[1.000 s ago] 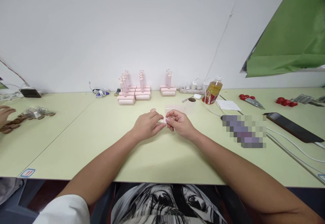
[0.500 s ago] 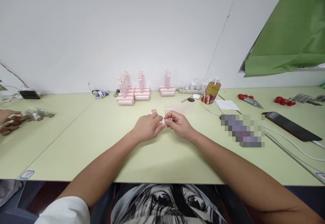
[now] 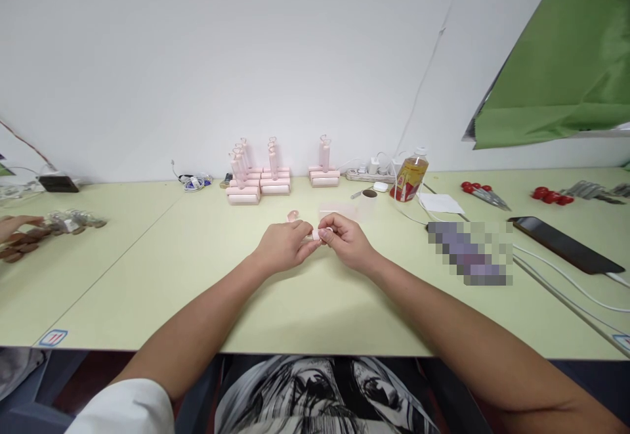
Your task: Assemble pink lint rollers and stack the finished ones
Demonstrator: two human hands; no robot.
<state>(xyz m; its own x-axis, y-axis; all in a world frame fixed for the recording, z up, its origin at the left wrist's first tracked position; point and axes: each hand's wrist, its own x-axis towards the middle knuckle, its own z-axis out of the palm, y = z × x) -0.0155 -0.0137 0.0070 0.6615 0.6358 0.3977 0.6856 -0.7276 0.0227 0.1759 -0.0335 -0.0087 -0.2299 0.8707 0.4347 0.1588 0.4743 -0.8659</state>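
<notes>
My left hand (image 3: 280,247) is closed, its fingertips around a thin, pale pink lint roller part (image 3: 315,233) held just above the table. My right hand (image 3: 347,242) pinches the right end of the same part. Fingers hide most of its shape. A rounded pink piece (image 3: 293,215) shows just beyond my left knuckles; whether it joins the held part I cannot tell. Behind my right hand lies a clear pinkish plastic cover (image 3: 337,210). A white roll with a dark core (image 3: 368,205) stands to its right.
Pink lint rollers (image 3: 243,195) with upright handles stand in groups along the wall. Farther right are a power strip (image 3: 371,175), a drink bottle (image 3: 410,176), white paper (image 3: 441,203), cables and a phone (image 3: 566,243). Another person's hand (image 3: 17,225) is at far left.
The rounded pink piece beyond my left hand has shifted slightly left and up, showing more. Both my hands keep their hold and have barely moved.
</notes>
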